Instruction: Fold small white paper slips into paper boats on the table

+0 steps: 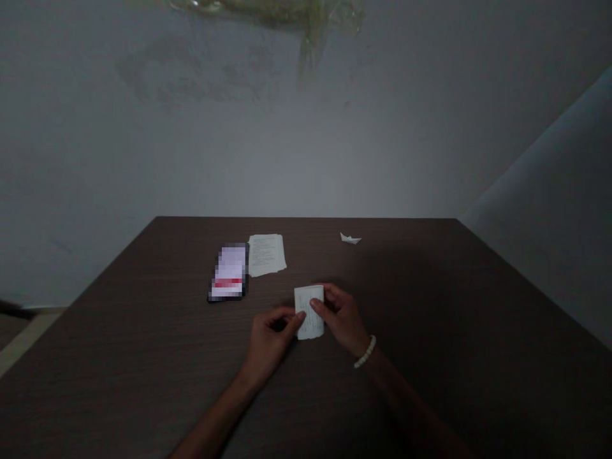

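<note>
A small folded sheet of paper (308,322) with lines of writing is held upright between my two hands, above the table. My left hand (272,338) pinches its left edge, thumb on the face towards me. On the right side, my right hand (343,319) grips the paper with the thumb across its front and the fingers behind, partly hidden. A beaded bracelet (365,352) circles my right wrist. Farther back on the right sits a small folded paper boat (350,239).
A phone (229,271) with a lit, blurred screen lies left of the hands. Against its right side rests a stack of printed paper sheets (266,254). The dark wooden table (143,331) reaches to a stained grey wall (306,153).
</note>
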Demonstrator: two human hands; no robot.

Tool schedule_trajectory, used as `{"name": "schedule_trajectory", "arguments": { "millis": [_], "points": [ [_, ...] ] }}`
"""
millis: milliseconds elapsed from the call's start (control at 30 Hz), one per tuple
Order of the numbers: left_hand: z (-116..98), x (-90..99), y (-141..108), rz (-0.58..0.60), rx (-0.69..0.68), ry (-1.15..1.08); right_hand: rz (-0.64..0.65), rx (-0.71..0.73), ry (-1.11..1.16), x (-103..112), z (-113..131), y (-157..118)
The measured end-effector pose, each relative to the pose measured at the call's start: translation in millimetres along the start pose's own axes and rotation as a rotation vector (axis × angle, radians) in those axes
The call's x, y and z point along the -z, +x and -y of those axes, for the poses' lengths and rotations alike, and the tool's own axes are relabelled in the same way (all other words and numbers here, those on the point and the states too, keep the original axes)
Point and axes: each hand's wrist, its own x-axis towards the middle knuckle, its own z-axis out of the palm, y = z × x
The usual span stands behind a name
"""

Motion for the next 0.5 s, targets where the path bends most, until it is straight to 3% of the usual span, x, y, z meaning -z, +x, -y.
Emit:
{"name": "schedule_trajectory", "arguments": {
  "millis": [500],
  "points": [
    [9.6, 2.4, 4.3, -0.105, -0.020, -0.016, 0.060, -0.055, -0.065, 7.6, -8.9, -6.4]
  ]
}}
